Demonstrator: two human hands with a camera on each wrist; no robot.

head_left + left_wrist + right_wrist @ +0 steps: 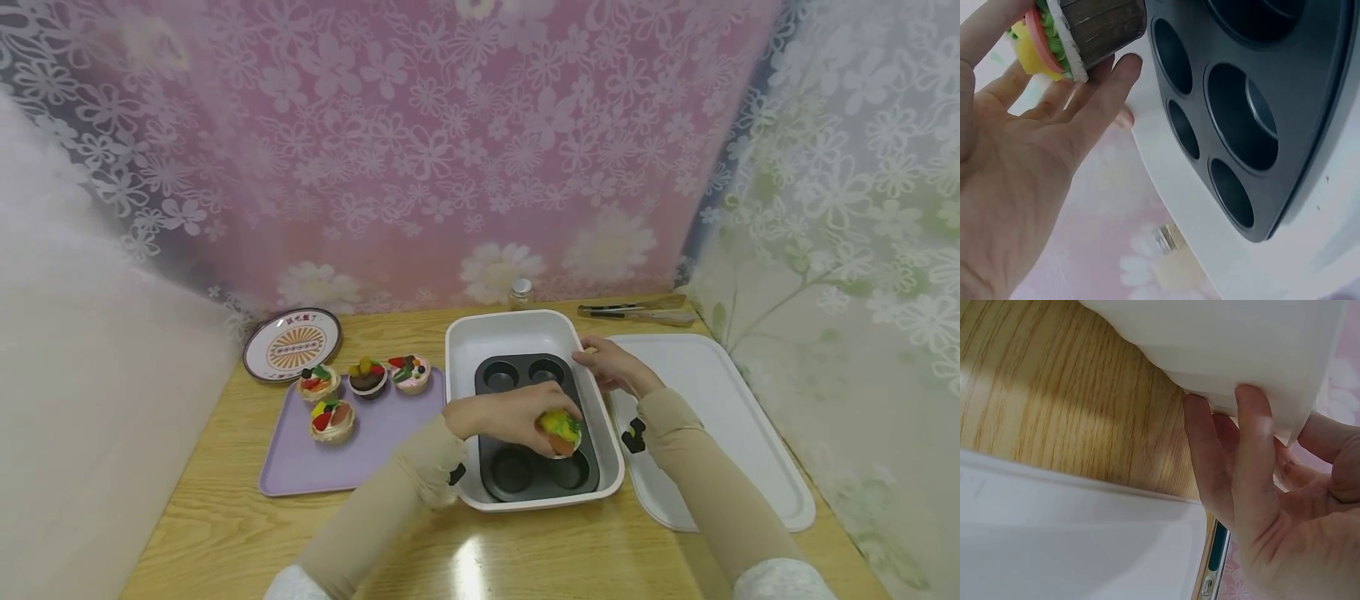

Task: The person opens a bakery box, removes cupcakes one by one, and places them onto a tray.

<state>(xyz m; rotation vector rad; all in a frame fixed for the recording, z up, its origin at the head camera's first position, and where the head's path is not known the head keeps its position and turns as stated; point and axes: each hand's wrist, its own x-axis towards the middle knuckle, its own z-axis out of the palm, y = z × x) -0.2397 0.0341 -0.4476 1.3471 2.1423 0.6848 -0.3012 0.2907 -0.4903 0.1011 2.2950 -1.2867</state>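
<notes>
My left hand [521, 412] grips a toy cupcake [561, 433] with yellow, green and orange topping over the muffin tin [540, 479]. In the left wrist view the cupcake's brown ridged cup [1107, 31] is tilted on its side, apart from the tin. The dark tin lies inside a deep white bin [611, 467]; the cups that show hold nothing, and my left hand and forearm cover part of it. My right hand [618, 367] holds the bin's right edge, thumb at the rim and fingertips against the outer wall [1222, 356].
Several decorated cupcakes [332, 422] sit around a purple tray [382, 462] at left, with a round plate [292, 344] behind. A white tray [735, 450] lies at right. Tongs [637, 313] and a small silver-capped jar [521, 293] are at the back.
</notes>
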